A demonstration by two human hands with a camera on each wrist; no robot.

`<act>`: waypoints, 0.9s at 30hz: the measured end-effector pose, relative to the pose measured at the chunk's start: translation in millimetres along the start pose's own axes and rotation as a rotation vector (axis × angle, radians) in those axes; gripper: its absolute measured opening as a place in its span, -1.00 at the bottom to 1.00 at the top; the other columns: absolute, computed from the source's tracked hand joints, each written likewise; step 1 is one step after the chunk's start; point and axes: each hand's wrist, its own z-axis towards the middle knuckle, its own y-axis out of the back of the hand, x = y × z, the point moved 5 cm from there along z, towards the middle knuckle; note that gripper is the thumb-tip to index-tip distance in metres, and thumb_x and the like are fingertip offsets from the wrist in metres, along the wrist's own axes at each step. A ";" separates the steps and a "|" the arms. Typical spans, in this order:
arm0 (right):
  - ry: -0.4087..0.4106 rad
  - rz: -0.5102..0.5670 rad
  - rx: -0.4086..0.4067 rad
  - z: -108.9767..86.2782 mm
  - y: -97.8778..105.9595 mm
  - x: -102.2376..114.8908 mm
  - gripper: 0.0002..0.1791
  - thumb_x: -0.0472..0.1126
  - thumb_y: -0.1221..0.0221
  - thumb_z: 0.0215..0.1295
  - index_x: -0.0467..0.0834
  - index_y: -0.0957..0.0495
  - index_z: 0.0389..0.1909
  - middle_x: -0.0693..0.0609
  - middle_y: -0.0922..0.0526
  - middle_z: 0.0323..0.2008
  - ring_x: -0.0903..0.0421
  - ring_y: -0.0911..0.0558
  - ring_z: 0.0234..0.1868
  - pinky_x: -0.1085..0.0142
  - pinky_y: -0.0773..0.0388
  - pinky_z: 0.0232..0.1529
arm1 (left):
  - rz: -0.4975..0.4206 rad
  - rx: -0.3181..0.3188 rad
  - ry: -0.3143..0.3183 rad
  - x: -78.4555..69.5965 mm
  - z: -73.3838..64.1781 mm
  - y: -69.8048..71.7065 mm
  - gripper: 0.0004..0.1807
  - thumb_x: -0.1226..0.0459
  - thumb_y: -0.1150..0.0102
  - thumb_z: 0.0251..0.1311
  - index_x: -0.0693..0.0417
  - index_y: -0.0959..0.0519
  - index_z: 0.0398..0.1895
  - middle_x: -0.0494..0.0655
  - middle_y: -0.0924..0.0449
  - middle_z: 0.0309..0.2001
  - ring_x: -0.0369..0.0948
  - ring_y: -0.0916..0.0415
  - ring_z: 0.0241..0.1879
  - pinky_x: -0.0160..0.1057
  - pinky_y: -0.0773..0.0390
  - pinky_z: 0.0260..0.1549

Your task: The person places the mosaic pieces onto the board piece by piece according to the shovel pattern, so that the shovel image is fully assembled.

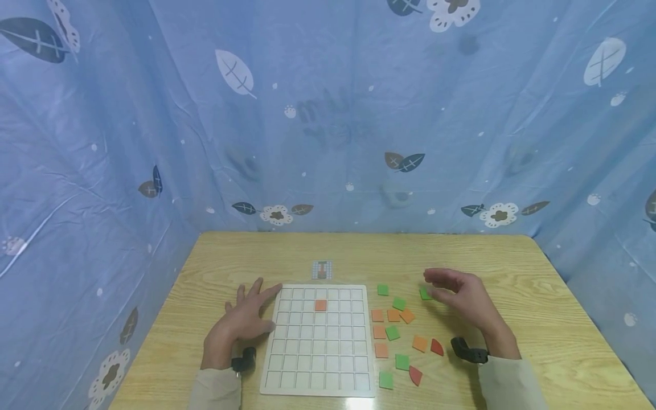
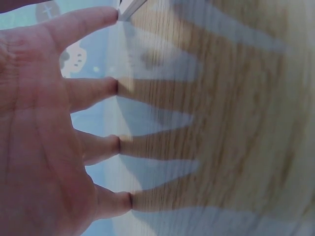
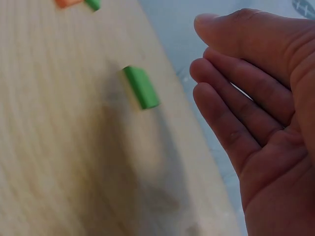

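A white gridded board point(image 1: 318, 347) lies on the table, with one orange square tile point(image 1: 320, 306) in its upper part. My left hand point(image 1: 243, 319) is at the board's left side, fingers spread. In the left wrist view its fingertips point(image 2: 110, 87) rest on the wood, and the index finger touches the board's edge. Off to the board's right, my right hand point(image 1: 463, 293) hovers beside a green square tile point(image 1: 425, 294). Its fingers bend loosely and hold nothing. The right wrist view shows that green tile point(image 3: 142, 88) lying on the table, apart from the hand.
Several loose green tiles point(image 1: 402, 362) and orange tiles point(image 1: 419, 343) lie scattered right of the board, along with two red quarter-round pieces point(image 1: 415, 375). A small printed card point(image 1: 322, 270) lies beyond the board. Blue patterned cloth point(image 1: 348, 142) hangs behind the wooden table point(image 1: 246, 250) and at both sides.
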 end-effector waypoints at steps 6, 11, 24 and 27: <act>-0.039 0.026 0.027 -0.8 -6.7 -14.0 -0.49 -0.23 -0.45 0.42 -0.17 -0.67 0.36 -0.16 -0.78 0.26 -0.02 -0.80 0.22 0.49 -0.70 0.13 | -0.004 0.001 -0.007 -0.9 -0.1 0.4 0.04 0.34 -0.47 0.05 -0.13 -0.34 0.70 0.40 0.13 0.76 0.62 0.37 0.66 0.85 0.29 0.37; -0.050 -0.060 0.020 -1.8 -7.4 -20.1 -0.54 -0.27 -0.42 0.44 -0.12 -0.70 0.33 -0.09 -0.81 0.22 0.07 -0.81 0.18 0.50 -0.67 0.10 | -0.010 0.003 -0.013 -1.6 -0.9 1.0 0.04 0.35 -0.46 0.05 -0.12 -0.34 0.71 0.41 0.14 0.76 0.62 0.38 0.66 0.86 0.29 0.36; -0.020 -0.092 0.004 -3.6 -10.4 -21.8 -0.58 -0.34 -0.43 0.40 -0.07 -0.73 0.24 -0.02 -0.84 0.13 -0.03 -0.81 0.19 0.49 -0.68 0.16 | -0.003 0.001 -0.007 -2.2 -1.6 1.1 0.02 0.33 -0.49 0.09 -0.13 -0.34 0.70 0.42 0.12 0.76 0.63 0.37 0.66 0.85 0.26 0.36; -0.018 -0.105 -0.007 -3.4 -10.9 -21.0 -0.58 -0.34 -0.43 0.39 -0.05 -0.74 0.23 -0.01 -0.84 0.13 -0.08 -0.81 0.19 0.46 -0.69 0.15 | -0.005 0.002 -0.008 -2.0 -1.7 1.3 0.02 0.32 -0.49 0.08 -0.13 -0.34 0.70 0.42 0.12 0.76 0.64 0.36 0.66 0.86 0.26 0.36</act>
